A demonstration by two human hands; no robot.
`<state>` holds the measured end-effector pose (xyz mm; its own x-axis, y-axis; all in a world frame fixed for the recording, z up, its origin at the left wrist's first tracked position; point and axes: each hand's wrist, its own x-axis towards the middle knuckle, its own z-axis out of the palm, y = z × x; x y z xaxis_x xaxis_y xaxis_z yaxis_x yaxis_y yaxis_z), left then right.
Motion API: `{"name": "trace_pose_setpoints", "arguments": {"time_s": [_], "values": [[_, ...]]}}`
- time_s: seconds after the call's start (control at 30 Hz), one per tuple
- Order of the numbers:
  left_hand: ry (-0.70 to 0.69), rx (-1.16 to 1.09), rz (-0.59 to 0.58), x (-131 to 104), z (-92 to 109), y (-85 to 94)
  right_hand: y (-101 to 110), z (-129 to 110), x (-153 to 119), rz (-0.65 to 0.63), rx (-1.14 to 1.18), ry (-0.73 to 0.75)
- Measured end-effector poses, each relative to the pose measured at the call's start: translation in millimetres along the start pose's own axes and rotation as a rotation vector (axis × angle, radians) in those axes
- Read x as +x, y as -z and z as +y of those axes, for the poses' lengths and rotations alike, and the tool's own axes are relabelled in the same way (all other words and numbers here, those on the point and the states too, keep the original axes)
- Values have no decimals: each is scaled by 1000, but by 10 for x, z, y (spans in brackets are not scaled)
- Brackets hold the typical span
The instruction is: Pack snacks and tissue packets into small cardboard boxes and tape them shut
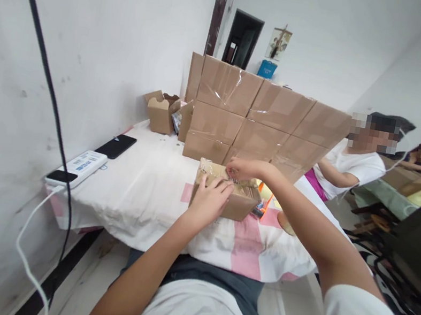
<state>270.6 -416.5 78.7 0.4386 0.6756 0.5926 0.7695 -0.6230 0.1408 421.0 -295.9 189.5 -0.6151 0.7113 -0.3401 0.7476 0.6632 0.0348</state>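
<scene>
A small brown cardboard box (240, 204) rests on the cloth-covered table, with clear tape shining on its top. My left hand (212, 195) lies on the box's front top edge at its left part, its fingers spread. Over the box's top, near the back edge, my right hand (241, 169) is closed, fingers pinched together; what they hold is too small to make out. Just right of the box an orange item (266, 206) stands partly hidden behind the box and my right arm.
Taped cardboard boxes (269, 116) form a wall behind. An open carton (161, 115) stands back left. A power strip (84, 167) and a black phone (116, 147) lie at the left; a cable hangs there. At the right sits a person (359, 165), with a chair (415, 264) nearby.
</scene>
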Motion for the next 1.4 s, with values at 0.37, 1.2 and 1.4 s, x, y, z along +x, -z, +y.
{"name": "trace_pose_setpoints", "arguments": {"time_s": [0.37, 1.2, 1.4], "values": [[114, -1, -2, 150, 222, -120, -32, 57, 89, -42, 36, 15], [126, 25, 38, 31, 271, -146, -468, 275, -351, 352, 307, -14], [100, 47, -45, 158, 184, -55, -775, 434, -323, 506, 403, -126]]}}
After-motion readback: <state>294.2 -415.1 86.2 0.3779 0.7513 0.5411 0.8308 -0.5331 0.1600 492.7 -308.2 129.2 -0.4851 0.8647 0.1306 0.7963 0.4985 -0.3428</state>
